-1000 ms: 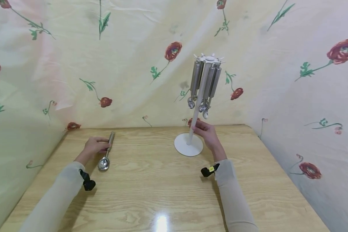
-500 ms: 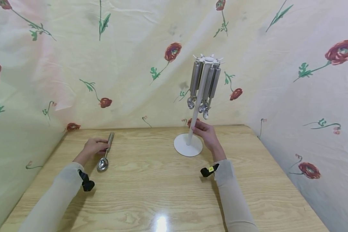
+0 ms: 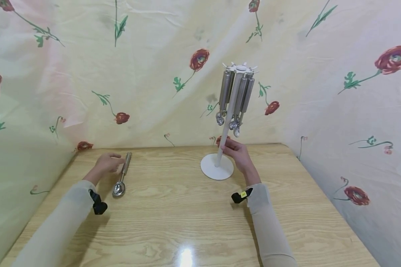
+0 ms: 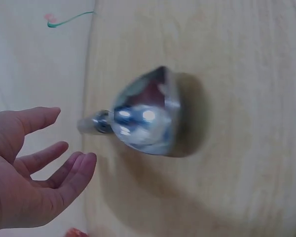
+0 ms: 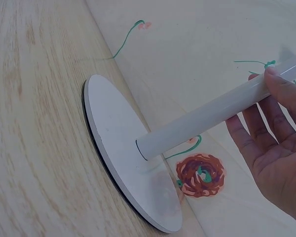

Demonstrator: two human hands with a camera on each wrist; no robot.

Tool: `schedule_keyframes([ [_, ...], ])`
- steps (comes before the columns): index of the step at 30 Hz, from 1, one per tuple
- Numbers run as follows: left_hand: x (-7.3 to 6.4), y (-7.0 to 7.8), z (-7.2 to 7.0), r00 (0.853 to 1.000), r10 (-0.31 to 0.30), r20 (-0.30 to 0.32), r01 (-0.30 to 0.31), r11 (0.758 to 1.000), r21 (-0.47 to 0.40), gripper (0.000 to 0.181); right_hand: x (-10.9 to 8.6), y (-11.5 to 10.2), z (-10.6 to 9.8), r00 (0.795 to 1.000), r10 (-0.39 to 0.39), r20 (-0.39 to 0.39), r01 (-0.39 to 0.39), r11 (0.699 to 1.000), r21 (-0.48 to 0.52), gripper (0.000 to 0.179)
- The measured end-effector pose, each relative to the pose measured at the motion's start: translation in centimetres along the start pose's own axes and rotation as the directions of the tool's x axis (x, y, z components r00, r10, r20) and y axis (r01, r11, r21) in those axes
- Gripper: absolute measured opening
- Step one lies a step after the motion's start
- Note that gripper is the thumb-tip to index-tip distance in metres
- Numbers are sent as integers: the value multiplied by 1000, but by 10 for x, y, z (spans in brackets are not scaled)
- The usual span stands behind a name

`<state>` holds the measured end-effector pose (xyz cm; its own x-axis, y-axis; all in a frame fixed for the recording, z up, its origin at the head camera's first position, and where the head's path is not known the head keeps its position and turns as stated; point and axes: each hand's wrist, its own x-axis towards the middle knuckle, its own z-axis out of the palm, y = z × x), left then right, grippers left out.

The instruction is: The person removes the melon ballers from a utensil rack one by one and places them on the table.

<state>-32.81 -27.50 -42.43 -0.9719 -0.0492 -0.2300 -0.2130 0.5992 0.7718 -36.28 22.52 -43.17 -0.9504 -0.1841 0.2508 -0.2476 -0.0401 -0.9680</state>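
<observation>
While your right hand gripped the white utensil stand low on its pole between thumb and fingertips, your left hand was released, its fingers loosely spread and holding nothing. Just beside that hand, a metal scoop lay on the wood-grain table, bowl toward you and thick handle toward the back edge; the left wrist view showed a gap between your fingertips and the scoop. Well to its right, the stand's round base rested near the table's back edge, and several metal utensils hung bowls down from the hooked top. Pale sleeves covered your forearms, and a flower-printed backdrop rose behind the table.
</observation>
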Motion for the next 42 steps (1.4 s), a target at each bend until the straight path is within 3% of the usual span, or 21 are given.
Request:
schedule_keyframes([
  [5,-7,27,-4,995,101,14,-102,995,18,59,0,0,-3,1000,-12,6,12,1000,-4,38],
  [9,-11,58,-3,985,167,41,-167,986,0,58,1,1,-4,1000,-19,4,19,1000,7,35],
  [17,-15,137,6,950,306,64,-307,952,10,56,1,1,-5,1000,-18,0,18,1000,16,37],
  [23,-25,194,21,897,430,101,-427,903,-52,53,2,1,-4,1000,-26,1,26,999,21,36],
  [28,-35,230,34,848,522,90,-510,850,-131,49,2,2,-4,1000,-29,3,29,999,31,35],
  [36,-42,271,59,772,635,-13,-617,746,-252,41,1,3,-3,1000,2,-4,-2,1000,10,37],
  [42,-44,291,83,716,694,-76,-667,648,-367,37,0,1,0,1000,2,9,-2,1000,12,36],
])
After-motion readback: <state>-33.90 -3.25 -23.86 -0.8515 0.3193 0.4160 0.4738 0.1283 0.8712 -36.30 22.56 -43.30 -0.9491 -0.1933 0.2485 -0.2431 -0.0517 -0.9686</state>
